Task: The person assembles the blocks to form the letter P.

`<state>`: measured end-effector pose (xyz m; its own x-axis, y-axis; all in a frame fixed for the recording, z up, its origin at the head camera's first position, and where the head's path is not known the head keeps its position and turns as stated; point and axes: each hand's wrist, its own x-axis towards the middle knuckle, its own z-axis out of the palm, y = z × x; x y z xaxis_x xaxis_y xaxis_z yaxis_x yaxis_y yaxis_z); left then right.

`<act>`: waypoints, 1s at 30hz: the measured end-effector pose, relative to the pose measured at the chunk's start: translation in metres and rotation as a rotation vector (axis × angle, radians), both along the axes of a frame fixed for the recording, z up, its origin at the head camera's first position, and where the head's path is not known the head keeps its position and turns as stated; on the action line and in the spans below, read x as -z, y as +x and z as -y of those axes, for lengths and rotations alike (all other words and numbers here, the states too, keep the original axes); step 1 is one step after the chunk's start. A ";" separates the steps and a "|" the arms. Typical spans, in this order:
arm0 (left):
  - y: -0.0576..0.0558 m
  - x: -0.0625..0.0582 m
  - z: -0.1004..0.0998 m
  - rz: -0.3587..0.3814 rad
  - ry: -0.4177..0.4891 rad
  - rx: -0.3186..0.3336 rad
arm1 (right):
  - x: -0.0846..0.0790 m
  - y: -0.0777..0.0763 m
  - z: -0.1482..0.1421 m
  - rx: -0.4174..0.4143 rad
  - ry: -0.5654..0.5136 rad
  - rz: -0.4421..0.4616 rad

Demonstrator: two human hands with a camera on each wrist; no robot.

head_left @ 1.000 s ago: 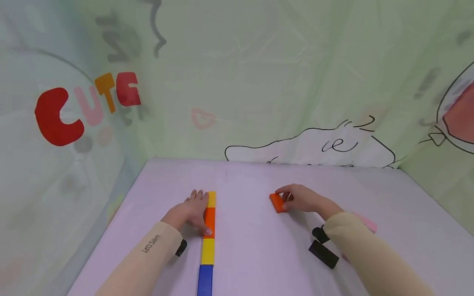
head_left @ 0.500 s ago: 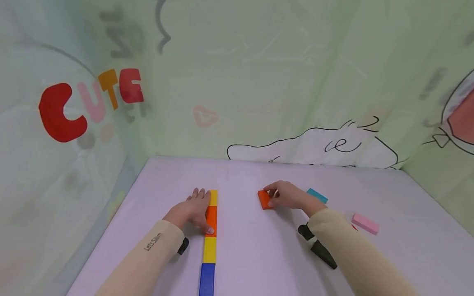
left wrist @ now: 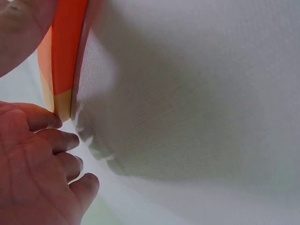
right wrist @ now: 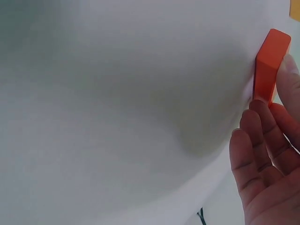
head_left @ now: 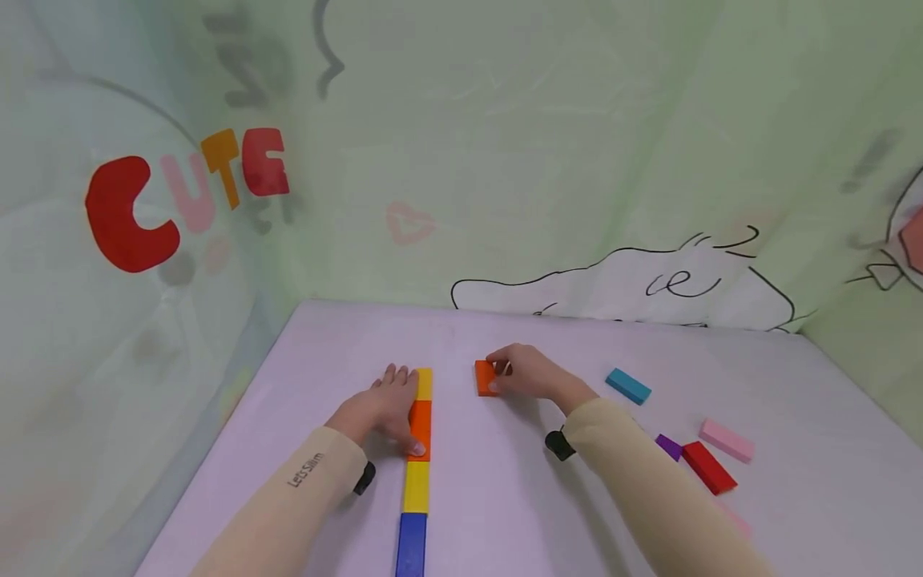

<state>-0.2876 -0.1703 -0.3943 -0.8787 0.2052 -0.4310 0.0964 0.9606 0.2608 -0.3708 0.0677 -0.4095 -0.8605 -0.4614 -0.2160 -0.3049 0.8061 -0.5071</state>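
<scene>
In the head view, a straight row of blocks runs away from me: a blue block [head_left: 412,545], a yellow block [head_left: 417,486], an orange block [head_left: 422,421] and a farther yellow block [head_left: 425,385]. My left hand [head_left: 384,407] rests along the row's left side, its thumb touching the orange one. The left wrist view shows the index finger at the far yellow end [left wrist: 63,107], other fingers loosely bent. To the right of the row, apart from it, my right hand [head_left: 530,373] pinches a loose orange block [head_left: 483,379] between thumb and fingers, low over the table or on it.
Right of the right arm lie a teal block [head_left: 628,385], a pink block [head_left: 727,440], a red block [head_left: 710,467] and a purple block [head_left: 668,447]. Another pink block [head_left: 737,519] is partly behind the sleeve. A printed curtain [head_left: 519,184] hangs behind the table [head_left: 497,497].
My right hand has slid left with the orange block, closer to the row. Its arm now uncovers the teal, red and purple blocks. The left hand has stayed at the row.
</scene>
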 end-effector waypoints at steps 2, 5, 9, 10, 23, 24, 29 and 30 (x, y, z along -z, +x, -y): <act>-0.001 0.000 0.001 -0.001 -0.001 -0.001 | 0.000 -0.002 0.007 -0.004 -0.004 -0.013; -0.002 0.001 0.001 0.006 -0.001 0.000 | 0.000 -0.005 0.019 0.002 0.001 -0.023; -0.003 0.001 0.001 0.012 -0.007 0.004 | 0.001 -0.010 0.033 0.006 0.008 -0.031; -0.004 0.001 0.001 0.014 -0.009 0.005 | 0.002 -0.011 0.036 0.002 0.007 -0.037; -0.006 0.001 0.003 0.001 -0.027 0.021 | 0.003 -0.025 0.067 -0.020 -0.003 -0.063; -0.006 0.001 0.003 0.003 -0.030 0.024 | 0.003 -0.026 0.069 -0.024 0.000 -0.061; -0.005 0.000 0.003 0.007 -0.041 0.020 | 0.003 -0.031 0.076 -0.024 0.017 -0.056; -0.004 0.000 0.002 0.007 -0.045 0.019 | 0.003 -0.032 0.077 -0.023 0.019 -0.055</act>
